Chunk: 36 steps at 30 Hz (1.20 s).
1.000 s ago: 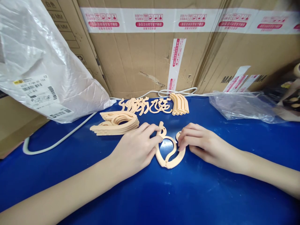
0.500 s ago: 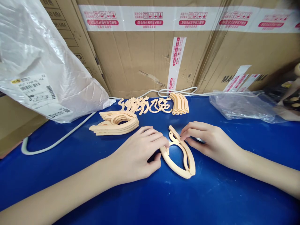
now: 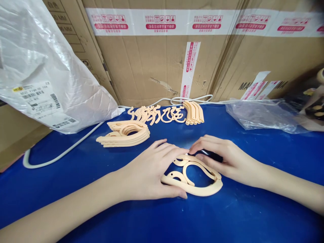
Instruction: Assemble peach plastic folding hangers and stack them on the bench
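In the head view, a beige hinged piece [image 3: 202, 191] lies on the table in front of the person, between the 2 hands. It looks like smooth, matte plastic: 2 long bowed arms meet at a joint on the right, enclosing a pointed oval, with a slender curved strip and small rounded loops inside it.

The left hand [image 3: 152, 172] holds the piece at its left end, thumb along the near arm and fingers stretched toward the far arm, in a fairly wide span. The right hand [image 3: 222, 155] is curled, its fingertips and thumb at the far arm; I cannot tell whether it grips or only touches.

Behind the left hand sits a neat stack of beige pieces [image 3: 129, 136] with similar bowed outlines. Farther back lie thin, S-shaped hooks [image 3: 144, 114], overlapping in a row, and just beside them a bundle of curved bars [image 3: 194, 113] with rounded ends.

The blue tabletop [image 3: 162, 222] is smooth and faintly glossy. A crinkled, whitish plastic bag [image 3: 58, 67] stands at left, with a round white cable [image 3: 63, 157] beside it. A clear, wrinkled film [image 3: 263, 114] lies at right. Scuffed brown cardboard [image 3: 146, 67], crossed by red-and-white tape [image 3: 162, 23], rises behind.
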Each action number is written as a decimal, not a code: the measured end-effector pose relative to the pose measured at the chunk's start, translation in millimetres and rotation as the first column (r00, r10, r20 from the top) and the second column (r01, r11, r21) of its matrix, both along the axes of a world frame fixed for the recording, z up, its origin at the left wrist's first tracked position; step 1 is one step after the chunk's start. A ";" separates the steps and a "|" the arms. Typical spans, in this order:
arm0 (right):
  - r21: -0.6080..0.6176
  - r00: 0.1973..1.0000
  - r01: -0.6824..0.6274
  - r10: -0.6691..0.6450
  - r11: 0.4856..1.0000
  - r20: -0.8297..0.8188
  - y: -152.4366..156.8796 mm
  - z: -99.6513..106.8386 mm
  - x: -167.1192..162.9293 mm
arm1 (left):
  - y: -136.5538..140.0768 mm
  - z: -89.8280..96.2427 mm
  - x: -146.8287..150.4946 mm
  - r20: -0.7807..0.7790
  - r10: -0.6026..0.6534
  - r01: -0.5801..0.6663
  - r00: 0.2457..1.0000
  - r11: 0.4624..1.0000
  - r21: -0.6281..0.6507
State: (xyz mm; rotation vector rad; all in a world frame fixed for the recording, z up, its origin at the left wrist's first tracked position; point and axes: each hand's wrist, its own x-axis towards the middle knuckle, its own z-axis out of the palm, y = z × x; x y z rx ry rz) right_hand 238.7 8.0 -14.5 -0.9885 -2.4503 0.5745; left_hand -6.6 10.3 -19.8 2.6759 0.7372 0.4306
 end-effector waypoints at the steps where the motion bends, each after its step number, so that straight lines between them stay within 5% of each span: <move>1: 0.009 0.999 0.044 -0.044 0.999 0.007 0.7 0.3 0.9 | -0.3 0.2 0.2 0.003 -0.002 0.002 1.000 1.000 0.015; 4: -0.046 0.988 0.152 -0.150 0.987 0.040 3.6 3.0 4.4 | -0.6 2.1 1.0 0.032 0.029 -0.032 0.999 0.996 0.088; 8: -0.297 0.979 0.197 -0.205 0.934 0.005 7.7 7.4 6.8 | 1.1 4.4 0.3 0.130 0.140 -0.170 0.982 0.950 0.262; 14: -0.649 0.939 0.040 -0.250 0.760 -0.235 10.9 7.3 6.1 | 2.5 3.7 -2.5 0.152 0.131 -0.182 0.980 0.899 0.398; 27: -0.698 0.924 -0.003 -0.265 0.716 -0.275 9.9 4.6 4.9 | 2.1 2.4 -3.6 0.109 0.122 -0.160 0.987 0.858 0.489; 36: -0.566 0.938 -0.059 -0.148 0.823 -0.314 12.8 3.7 6.2 | -4.8 28.5 1.8 -0.027 0.190 -0.164 0.981 0.906 0.390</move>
